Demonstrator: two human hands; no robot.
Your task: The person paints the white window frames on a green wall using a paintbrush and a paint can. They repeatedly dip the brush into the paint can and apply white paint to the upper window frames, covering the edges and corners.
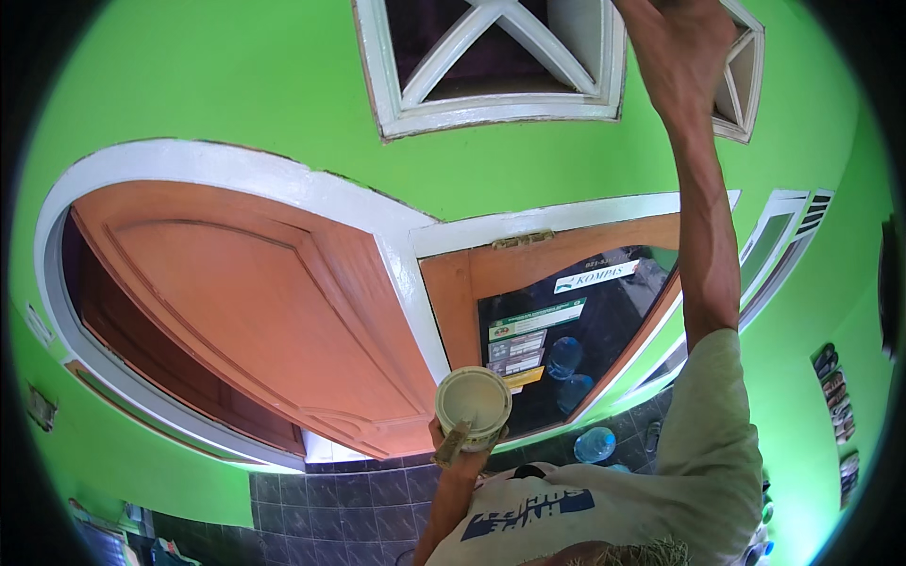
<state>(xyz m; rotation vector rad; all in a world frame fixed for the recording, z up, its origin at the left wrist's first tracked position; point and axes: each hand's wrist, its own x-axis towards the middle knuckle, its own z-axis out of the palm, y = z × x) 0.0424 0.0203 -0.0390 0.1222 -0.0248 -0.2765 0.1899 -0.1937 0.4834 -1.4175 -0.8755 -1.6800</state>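
Note:
My left hand (495, 440) grips a round can of pale paint (473, 400) from below, low in the middle of the head view. A paintbrush (451, 444) stands in the can, its handle leaning over the near rim. My right hand (683, 28) reaches up past a white-framed vent (502, 113) at the top edge; its fingers are partly cut off, so what it touches or holds cannot be told. Smaller, a second white-framed vent (732, 131) shows beside the right wrist.
Below the vents are an orange-brown wooden door (283, 304) and a glazed window (601, 311) with stickers, both in white frames on a green wall (212, 71). Blue water bottles (594, 444) stand on the dark tiled floor (340, 509). Shoes (836, 396) sit at the right.

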